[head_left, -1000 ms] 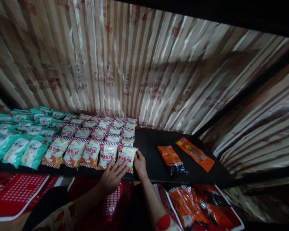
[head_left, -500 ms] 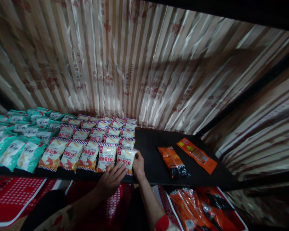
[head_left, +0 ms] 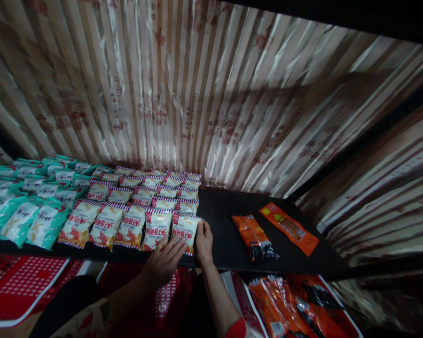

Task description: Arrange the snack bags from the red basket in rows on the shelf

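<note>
Both my hands rest at the front edge of a black shelf (head_left: 222, 234). My left hand (head_left: 164, 260) lies flat with fingers spread on the lower edge of the rightmost white-and-red snack packet (head_left: 185, 230). My right hand (head_left: 204, 241) touches that packet's right side, fingers stretched and together. The packet ends a front row of similar white-and-red packets (head_left: 127, 225), with more rows behind. Teal packets (head_left: 28, 206) fill the shelf's left part.
Two orange packets (head_left: 254, 236) (head_left: 289, 227) lie on the shelf's right part. Below the shelf are red baskets (head_left: 17, 291), and one at the right holds several orange packets (head_left: 289, 305). A striped satin curtain (head_left: 197, 94) hangs behind.
Both hands stay on the rightmost packet with only slight shifts. The view has drifted a little.
</note>
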A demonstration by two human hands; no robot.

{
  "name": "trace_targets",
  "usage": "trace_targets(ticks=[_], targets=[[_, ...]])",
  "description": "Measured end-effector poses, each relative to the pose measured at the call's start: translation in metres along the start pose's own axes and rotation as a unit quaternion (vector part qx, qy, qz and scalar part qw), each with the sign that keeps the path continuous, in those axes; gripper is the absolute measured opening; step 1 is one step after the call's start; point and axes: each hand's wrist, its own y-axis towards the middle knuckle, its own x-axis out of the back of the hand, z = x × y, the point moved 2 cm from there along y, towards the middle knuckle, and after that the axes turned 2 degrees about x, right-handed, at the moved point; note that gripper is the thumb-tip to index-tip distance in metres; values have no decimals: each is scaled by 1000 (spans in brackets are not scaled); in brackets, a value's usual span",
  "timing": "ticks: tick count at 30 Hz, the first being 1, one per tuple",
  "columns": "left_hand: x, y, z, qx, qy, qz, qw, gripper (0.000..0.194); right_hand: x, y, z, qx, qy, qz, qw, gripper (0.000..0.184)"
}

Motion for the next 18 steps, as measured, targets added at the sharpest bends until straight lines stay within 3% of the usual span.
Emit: trace_targets(ticks=[4, 8, 18], targets=[[-1, 0, -1, -1, 3, -9, 1000, 44, 8, -23, 11, 39, -48, -3, 998, 52], [-2, 0, -1, 7, 5, -13, 1000, 44, 5, -39, 7, 80, -102, 22, 991, 62], [-5, -1, 0, 12, -2, -14, 1000, 44, -8, -43, -4, 128, -194, 22, 972, 66]])
